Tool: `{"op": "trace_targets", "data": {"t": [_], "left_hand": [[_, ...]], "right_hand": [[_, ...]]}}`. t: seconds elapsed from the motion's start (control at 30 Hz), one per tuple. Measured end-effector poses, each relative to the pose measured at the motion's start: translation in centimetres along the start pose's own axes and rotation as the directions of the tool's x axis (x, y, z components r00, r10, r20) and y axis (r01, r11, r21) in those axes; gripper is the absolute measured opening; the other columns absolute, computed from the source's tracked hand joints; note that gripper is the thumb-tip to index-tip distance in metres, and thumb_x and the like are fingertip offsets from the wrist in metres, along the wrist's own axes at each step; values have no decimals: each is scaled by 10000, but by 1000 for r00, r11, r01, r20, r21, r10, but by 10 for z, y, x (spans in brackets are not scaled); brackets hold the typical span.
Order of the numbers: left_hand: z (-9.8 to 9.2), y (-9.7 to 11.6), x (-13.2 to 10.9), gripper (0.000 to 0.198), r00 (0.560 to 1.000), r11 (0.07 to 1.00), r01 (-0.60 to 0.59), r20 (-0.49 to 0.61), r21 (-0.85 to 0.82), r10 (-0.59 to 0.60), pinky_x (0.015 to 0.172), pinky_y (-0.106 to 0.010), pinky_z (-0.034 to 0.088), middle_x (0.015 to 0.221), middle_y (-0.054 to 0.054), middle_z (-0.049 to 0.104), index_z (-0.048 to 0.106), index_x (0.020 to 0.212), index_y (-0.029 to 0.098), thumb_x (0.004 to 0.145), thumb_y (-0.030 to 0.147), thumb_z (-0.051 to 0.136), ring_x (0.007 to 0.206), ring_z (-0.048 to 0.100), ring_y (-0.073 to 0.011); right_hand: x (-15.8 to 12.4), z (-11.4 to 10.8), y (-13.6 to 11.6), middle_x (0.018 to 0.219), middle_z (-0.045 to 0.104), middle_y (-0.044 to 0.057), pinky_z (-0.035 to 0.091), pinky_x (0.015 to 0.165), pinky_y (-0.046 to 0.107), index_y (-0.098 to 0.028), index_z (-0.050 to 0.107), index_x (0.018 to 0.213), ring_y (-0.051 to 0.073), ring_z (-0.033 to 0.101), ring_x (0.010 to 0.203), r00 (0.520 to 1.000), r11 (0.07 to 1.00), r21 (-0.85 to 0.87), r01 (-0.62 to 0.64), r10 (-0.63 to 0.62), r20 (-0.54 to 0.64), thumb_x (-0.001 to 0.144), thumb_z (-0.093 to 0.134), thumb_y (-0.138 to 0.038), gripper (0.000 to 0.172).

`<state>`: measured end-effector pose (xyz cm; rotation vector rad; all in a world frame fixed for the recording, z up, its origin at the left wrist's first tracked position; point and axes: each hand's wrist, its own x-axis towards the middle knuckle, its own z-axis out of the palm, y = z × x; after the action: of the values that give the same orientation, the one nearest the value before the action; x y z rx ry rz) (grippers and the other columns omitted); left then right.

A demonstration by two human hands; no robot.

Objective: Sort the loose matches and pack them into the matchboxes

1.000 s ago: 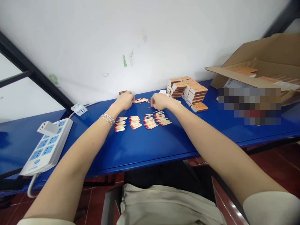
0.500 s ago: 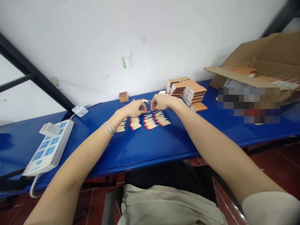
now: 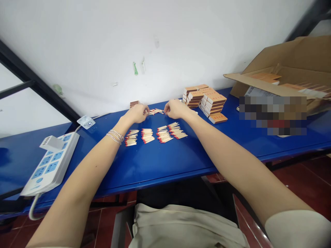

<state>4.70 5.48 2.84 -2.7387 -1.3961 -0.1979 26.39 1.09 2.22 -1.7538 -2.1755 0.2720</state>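
Observation:
A loose pile of red-tipped matches [image 3: 156, 111] lies toward the back of the blue table. At its left end is my left hand [image 3: 137, 113], its thumb and fingers curled into a pinch. My right hand [image 3: 176, 109] pinches at the pile's right end, beside a red match tip. Whatever sits between the fingertips of either hand is too small to make out. Nearer to me, matches are laid side by side in several groups: the far left group [image 3: 131, 138], one beside it [image 3: 148, 136], then another [image 3: 164, 134] and the far right group [image 3: 177, 130].
Partly behind my left hand stands a small matchbox stack [image 3: 133, 103]. More stacked matchboxes [image 3: 212, 99] are right of my right hand. An open cardboard box [image 3: 292, 57] holding matchboxes is at the far right. A power strip [image 3: 53, 168] lies left, near a white card [image 3: 86, 122].
Both hands have moved back from above the laid-out match groups to the pile. My left hand also shifted left, uncovering the left groups. The view has shifted slightly.

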Motion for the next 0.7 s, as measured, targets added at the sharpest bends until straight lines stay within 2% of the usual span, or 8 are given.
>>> {"op": "trace_targets", "data": {"t": [0.1, 0.2, 0.3, 0.47, 0.7], "left_hand": [[7, -8, 3, 310, 999, 1000, 1, -35, 19, 0, 867, -358, 468, 1032, -129, 674, 684, 1080, 166, 800, 177, 550, 976, 613, -240], [11, -11, 3, 264, 999, 1000, 24, -33, -9, -24, 829, -352, 479, 997, -123, 685, 694, 1026, 154, 795, 207, 578, 917, 626, -235], [12, -11, 5, 212, 999, 998, 40, -7, -49, -40, 777, -329, 484, 940, -105, 715, 713, 947, 149, 784, 210, 592, 857, 642, -223], [12, -5, 11, 214, 999, 997, 37, -2, -66, -37, 764, -319, 483, 917, -96, 742, 731, 930, 155, 782, 168, 577, 833, 660, -218], [9, 5, 12, 182, 996, 999, 27, 81, -17, -26, 750, -317, 482, 906, -112, 741, 722, 878, 142, 788, 162, 565, 821, 659, -217]], "right_hand": [[4, 10, -6, 990, 760, 96, 500, 834, 292, -184, 772, 933, 237, 689, 938, 999, 1000, -21, 20, -21, -45, 741, 634, -125, 244], [12, 19, -18, 986, 755, 102, 497, 839, 295, -180, 763, 926, 233, 687, 936, 997, 998, -1, 60, -60, -53, 790, 640, -218, 187], [23, 25, -33, 1005, 748, 117, 503, 836, 297, -169, 751, 934, 236, 685, 956, 997, 997, 17, 71, -70, -32, 818, 643, -300, 206], [34, 31, -47, 1072, 724, 175, 511, 875, 354, -126, 707, 1053, 296, 663, 1063, 1000, 999, -44, 19, -19, -5, 813, 616, -238, 280], [29, 26, -33, 1121, 706, 203, 521, 866, 378, -111, 705, 1036, 326, 661, 1072, 999, 993, -119, 20, -14, 45, 779, 608, -185, 284]]}}
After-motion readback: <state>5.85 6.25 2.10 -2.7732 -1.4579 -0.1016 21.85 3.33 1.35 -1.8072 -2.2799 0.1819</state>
